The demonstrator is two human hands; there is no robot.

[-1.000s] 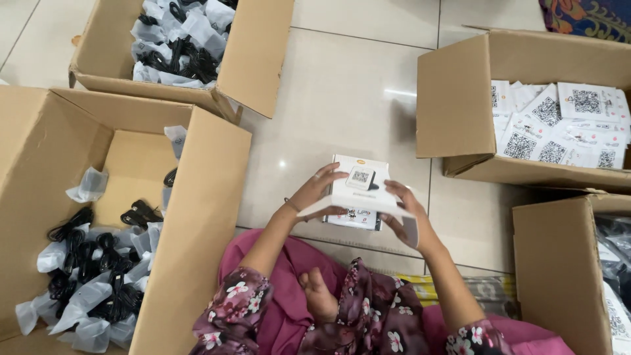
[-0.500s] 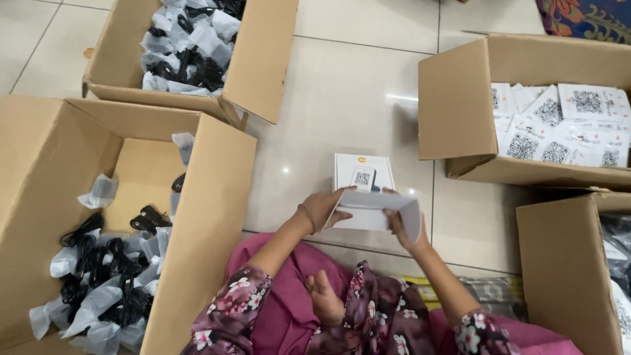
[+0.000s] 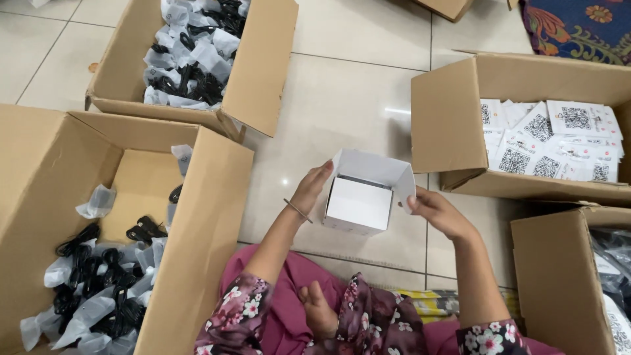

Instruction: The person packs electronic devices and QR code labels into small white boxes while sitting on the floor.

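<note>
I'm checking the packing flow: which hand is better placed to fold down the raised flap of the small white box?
Probably the right hand: its fingers already touch the raised flap's edge on the small white box. The left hand steadies the box's opposite side.

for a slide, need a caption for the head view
Both hands, left hand and right hand, hold an open small white box among cardboard cartons.

We hold a small white box (image 3: pixel 360 202) open-topped over the tiled floor (image 3: pixel 355 98), our left hand (image 3: pixel 311 189) on its left side and our right hand (image 3: pixel 435 210) on its raised flap, with cardboard cartons of bagged black cables (image 3: pixel 190 59) and printed leaflets (image 3: pixel 552 138) around us.
</note>
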